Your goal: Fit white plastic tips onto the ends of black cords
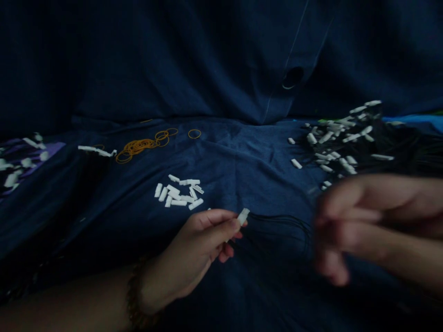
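My left hand (pixel 207 235) pinches a small white plastic connector (pixel 243 216) between thumb and forefinger, at the middle of the dark blue cloth. Thin black wires (pixel 284 218) run from the connector toward the right. My right hand (pixel 353 226) is at the right, its fingers curled and smeared by motion, near where the wires end from view. Whether it grips the wires cannot be made out. Just beyond my left hand lies a loose group of white connectors (pixel 178 202).
Orange rubber bands (pixel 138 148) lie in a pile at the back left, with a single rubber band (pixel 194 134) beside it. A heap of black wires with white connectors (pixel 332 137) is at the right. More white connectors (pixel 13 179) rest on purple material (pixel 53 148) at far left.
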{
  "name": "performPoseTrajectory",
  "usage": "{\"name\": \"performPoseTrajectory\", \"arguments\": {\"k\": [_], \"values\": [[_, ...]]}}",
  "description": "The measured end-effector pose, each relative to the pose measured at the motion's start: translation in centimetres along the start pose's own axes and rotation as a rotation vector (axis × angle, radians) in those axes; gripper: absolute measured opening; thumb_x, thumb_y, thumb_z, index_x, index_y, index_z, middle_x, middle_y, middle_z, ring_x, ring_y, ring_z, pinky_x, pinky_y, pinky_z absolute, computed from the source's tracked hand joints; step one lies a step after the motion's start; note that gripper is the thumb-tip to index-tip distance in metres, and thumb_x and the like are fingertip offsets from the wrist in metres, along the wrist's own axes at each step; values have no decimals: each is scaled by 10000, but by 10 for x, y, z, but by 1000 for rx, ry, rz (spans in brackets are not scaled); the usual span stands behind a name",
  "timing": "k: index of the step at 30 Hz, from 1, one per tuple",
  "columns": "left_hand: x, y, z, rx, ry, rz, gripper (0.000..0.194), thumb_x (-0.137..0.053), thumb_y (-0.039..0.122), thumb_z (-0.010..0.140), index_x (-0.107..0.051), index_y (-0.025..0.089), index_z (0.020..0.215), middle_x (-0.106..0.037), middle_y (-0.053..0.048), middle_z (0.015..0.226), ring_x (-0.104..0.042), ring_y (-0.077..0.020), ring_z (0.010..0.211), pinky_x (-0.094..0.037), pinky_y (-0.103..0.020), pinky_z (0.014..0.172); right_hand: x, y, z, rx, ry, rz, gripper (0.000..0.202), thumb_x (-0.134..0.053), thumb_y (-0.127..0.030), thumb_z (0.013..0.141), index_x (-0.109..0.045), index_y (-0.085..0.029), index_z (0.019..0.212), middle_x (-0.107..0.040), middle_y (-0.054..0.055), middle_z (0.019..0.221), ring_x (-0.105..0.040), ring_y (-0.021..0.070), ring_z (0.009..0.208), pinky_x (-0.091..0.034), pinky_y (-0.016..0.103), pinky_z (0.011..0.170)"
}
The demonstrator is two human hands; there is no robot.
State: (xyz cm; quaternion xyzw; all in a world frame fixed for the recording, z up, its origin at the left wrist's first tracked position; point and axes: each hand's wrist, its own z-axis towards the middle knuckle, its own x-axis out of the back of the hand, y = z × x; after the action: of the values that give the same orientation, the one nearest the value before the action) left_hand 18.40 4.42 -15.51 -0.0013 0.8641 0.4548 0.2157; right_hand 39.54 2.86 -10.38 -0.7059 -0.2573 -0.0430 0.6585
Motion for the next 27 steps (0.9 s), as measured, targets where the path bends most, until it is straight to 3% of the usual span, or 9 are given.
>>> {"name": "performPoseTrajectory", "arguments": {"k": [4,9,27], "values": [[2,-1,0,33,-39,4,127,-588,235,758,-645,139,818,-565,12,653,-461,-19,496,-324,-122,459,-28,-7,8,-46,-212,-91,175,-462,-300,839,-571,-184,766,-585,-14,598,-550,91,533,-427,167,467],[2,0,1,56,-34,12,120,-606,227,732,-651,130,786,-556,14,614,-459,-19,474,-314,-116,436,-36,1,11,-11,-217,-307,185,-434,-265,843,-577,-210,739,-550,-44,589,-501,68,515,-357,174,451],[4,-1,2,47,-74,-11,92,-590,216,749,-645,145,729,-547,19,623,-464,-24,493,-322,-121,446,-35,-1,12,7,-237,-326,188,-426,-227,849,-557,-206,715,-530,-69,572,-479,37,500,-321,171,461]]}}
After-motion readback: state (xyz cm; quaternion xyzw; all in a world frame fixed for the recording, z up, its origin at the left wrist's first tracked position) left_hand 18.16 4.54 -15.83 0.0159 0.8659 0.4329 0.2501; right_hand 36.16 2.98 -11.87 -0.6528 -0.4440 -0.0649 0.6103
